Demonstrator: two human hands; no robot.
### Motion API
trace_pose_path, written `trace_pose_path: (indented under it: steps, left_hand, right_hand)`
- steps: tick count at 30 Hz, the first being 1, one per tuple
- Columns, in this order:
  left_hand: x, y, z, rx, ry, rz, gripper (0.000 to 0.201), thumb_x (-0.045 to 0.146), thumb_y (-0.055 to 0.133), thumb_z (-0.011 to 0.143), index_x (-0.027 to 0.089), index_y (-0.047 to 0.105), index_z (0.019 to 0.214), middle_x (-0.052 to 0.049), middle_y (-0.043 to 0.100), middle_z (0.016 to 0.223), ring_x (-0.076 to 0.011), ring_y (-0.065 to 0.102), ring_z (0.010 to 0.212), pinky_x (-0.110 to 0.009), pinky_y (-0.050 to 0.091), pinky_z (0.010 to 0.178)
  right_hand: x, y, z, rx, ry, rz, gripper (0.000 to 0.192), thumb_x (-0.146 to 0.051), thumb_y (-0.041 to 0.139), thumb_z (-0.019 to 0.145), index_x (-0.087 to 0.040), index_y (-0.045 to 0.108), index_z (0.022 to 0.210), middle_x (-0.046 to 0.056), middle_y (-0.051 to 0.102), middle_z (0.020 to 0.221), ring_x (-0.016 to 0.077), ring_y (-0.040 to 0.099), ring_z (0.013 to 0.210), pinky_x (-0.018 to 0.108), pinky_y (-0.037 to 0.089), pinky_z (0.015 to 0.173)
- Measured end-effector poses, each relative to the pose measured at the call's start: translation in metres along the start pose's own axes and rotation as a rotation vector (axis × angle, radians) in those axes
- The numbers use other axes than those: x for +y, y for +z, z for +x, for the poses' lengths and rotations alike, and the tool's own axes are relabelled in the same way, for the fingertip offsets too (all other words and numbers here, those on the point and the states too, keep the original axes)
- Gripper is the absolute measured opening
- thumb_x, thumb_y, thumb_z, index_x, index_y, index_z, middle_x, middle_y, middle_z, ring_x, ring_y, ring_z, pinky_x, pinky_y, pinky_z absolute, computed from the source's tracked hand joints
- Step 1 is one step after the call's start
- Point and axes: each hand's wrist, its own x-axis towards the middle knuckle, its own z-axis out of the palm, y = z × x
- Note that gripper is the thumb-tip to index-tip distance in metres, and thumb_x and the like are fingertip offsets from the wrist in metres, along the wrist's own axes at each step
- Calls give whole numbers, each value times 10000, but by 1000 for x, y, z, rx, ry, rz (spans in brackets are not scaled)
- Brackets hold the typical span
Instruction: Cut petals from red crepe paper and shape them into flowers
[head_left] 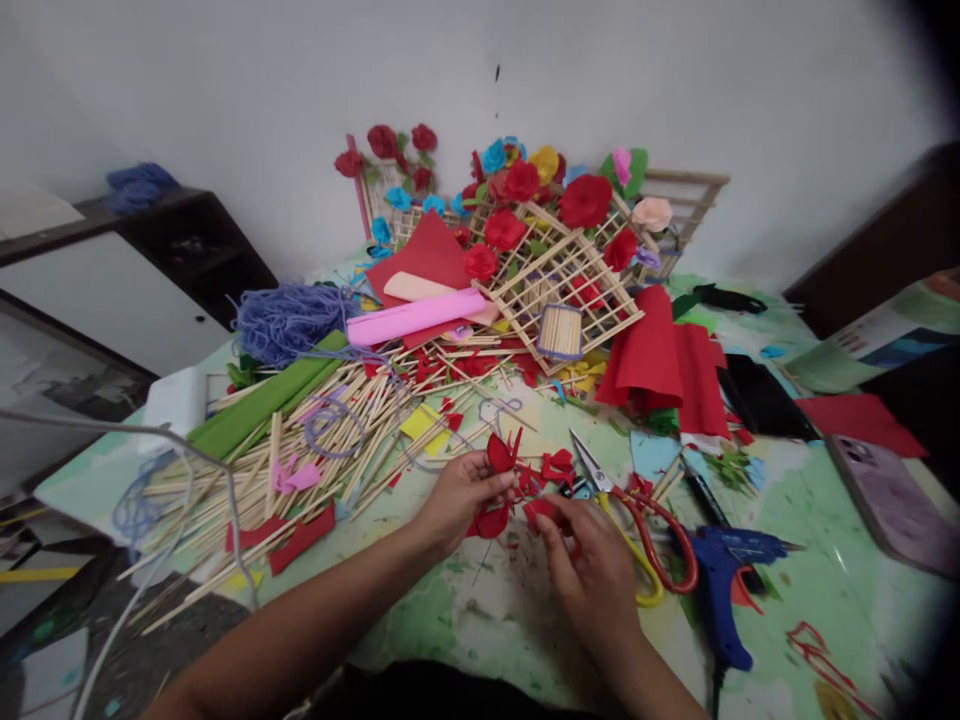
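Observation:
My left hand point(459, 497) pinches a small red paper flower piece point(501, 455) with pointed petals. My right hand point(589, 560) is closed on another bit of red paper point(538, 508) just right of it, both hands low over the green patterned table point(810, 600). More red paper scraps point(556, 465) lie just beyond my fingers. Scissors with red and yellow handles point(637, 520) lie beside my right hand, blades pointing away from me.
A blue glue gun point(724, 580) lies right of the scissors. A heap of wooden sticks point(322, 450) spreads on the left with green paper rolls point(262, 405) and purple yarn point(289, 320). Wooden lattices with paper flowers point(555, 240), red paper sheets point(667, 360) and a phone point(892, 500) lie around.

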Motion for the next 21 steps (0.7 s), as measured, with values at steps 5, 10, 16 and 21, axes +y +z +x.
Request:
trace_pose_path:
  steps: [5,10,16,21]
  left_hand:
    - [-2,1,-1,-76,-44,27,309,297,818,583,100,623,721,-25,642,626,-74,564,550,-185,413,570]
    - [-6,3,-2,-113,-28,38,303,281,813,593,107,613,740,-12,632,610,-71,545,533,-183,390,540]
    - [-9,6,-5,-135,-11,39,360,305,832,553,118,598,753,-2,622,599,-81,536,522,-205,393,534]
    - [-12,4,-6,-142,0,119,360,333,831,545,119,601,721,-1,617,614,-84,531,549,-215,392,561]
  right_hand:
    - [7,-1,9,-309,262,227,318,-363,452,891,-182,657,729,37,640,648,162,571,612,266,427,589]
    - [6,12,2,-319,457,581,299,-410,540,807,-173,620,642,17,617,550,131,518,500,237,395,511]
    - [3,22,-5,-238,474,629,229,-366,582,768,-173,662,673,20,629,566,139,536,526,241,397,518]
    - [3,20,-5,-248,386,516,221,-326,558,791,-178,664,667,22,634,595,143,547,571,244,404,555]
